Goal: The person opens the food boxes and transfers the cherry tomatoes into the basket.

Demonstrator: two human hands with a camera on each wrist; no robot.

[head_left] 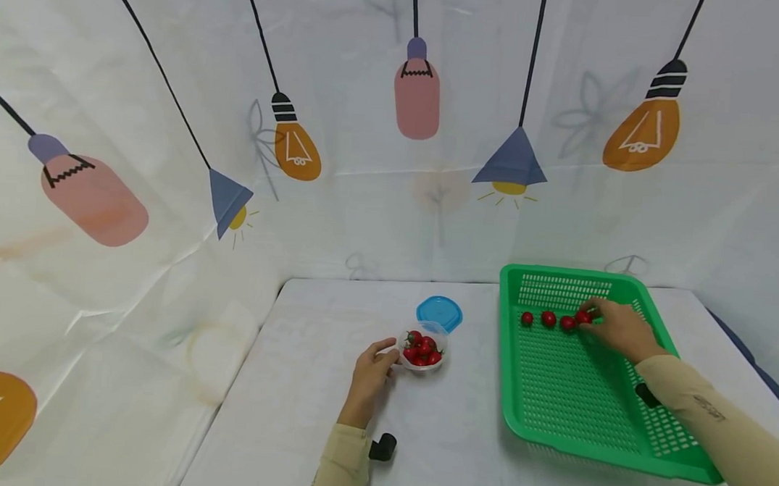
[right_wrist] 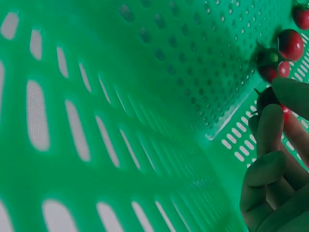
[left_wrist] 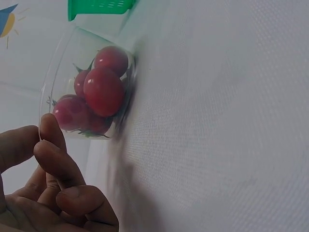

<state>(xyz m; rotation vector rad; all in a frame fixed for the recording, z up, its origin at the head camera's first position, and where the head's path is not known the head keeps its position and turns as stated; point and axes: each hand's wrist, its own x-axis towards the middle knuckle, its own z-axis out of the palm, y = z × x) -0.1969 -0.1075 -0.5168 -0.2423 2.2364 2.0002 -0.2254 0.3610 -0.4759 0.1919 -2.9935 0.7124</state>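
Observation:
My left hand point(head_left: 369, 378) pinches the rim of a small clear plastic tub point(left_wrist: 67, 50) between thumb and fingertips. Several red cherry tomatoes point(left_wrist: 104, 92), some with green stems, fill the tub, which stands on the white-covered table. Over in the green basket point(head_left: 568, 410), my right hand point(head_left: 623, 331) pinches a cherry tomato point(head_left: 583, 317) between thumb and fingers at the far side. Three other loose tomatoes point(head_left: 548, 319) lie in a row to the left of it on the basket floor. Fingers partly cover the pinched tomato in the right wrist view.
Just behind the tub lies a blue lid point(head_left: 437, 308). The basket's raised, slotted walls surround the right hand. A white sheet point(head_left: 364, 220) printed with lamps hangs behind the table point(head_left: 306, 355) and on its left side.

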